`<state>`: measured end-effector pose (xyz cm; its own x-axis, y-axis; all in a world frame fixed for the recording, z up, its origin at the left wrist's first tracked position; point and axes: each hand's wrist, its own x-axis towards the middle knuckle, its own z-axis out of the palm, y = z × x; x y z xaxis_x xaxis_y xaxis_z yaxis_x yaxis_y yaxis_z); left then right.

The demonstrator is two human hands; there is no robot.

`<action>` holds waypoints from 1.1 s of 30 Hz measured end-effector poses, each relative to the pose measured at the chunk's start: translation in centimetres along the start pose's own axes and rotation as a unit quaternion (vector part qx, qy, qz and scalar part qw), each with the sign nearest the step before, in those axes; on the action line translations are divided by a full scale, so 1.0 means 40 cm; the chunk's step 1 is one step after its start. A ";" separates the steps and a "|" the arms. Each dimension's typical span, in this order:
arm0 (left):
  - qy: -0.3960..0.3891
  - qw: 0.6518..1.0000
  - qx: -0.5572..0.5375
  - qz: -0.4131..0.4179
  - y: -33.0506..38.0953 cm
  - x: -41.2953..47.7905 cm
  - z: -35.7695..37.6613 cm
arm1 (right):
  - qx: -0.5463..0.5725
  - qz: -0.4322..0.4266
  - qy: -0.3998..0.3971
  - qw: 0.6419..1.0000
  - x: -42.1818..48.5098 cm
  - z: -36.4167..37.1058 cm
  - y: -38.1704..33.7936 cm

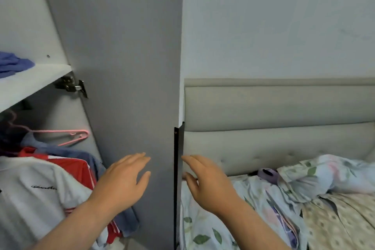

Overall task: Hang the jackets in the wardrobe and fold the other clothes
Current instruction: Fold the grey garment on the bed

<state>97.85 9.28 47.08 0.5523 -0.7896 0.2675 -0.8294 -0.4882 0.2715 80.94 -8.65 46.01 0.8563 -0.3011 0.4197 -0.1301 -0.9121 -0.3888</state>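
The grey wardrobe door [129, 67] stands open in the middle of the view, its black edge strip [176, 178] facing me. My left hand [123, 180] is in front of the door's inner face, fingers straight and spread, holding nothing. My right hand [205, 182] reaches past the door's edge on the bed side, fingers relaxed and empty. Inside the wardrobe hang a white jacket [34, 195], a red garment with white stripes [79, 170] and a blue one [67, 152]. An empty pink hanger [67, 136] hangs above them.
A white shelf [30, 81] holds folded blue cloth [12, 65]. A metal hinge [73, 86] sits under it. To the right lies a bed with a grey padded headboard [274, 107], floral bedding [253, 209] and a purple item [267, 174].
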 end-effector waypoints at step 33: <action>-0.501 0.781 -0.130 0.351 0.718 -0.040 0.684 | 0.110 0.774 0.225 0.581 -1.021 -0.004 0.154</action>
<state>70.86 -13.64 29.15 -0.4806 -0.7873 -0.3862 -0.7811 0.1842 0.5966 45.07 -2.03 26.61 -0.4263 -0.8013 -0.4196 -0.4614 0.5917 -0.6611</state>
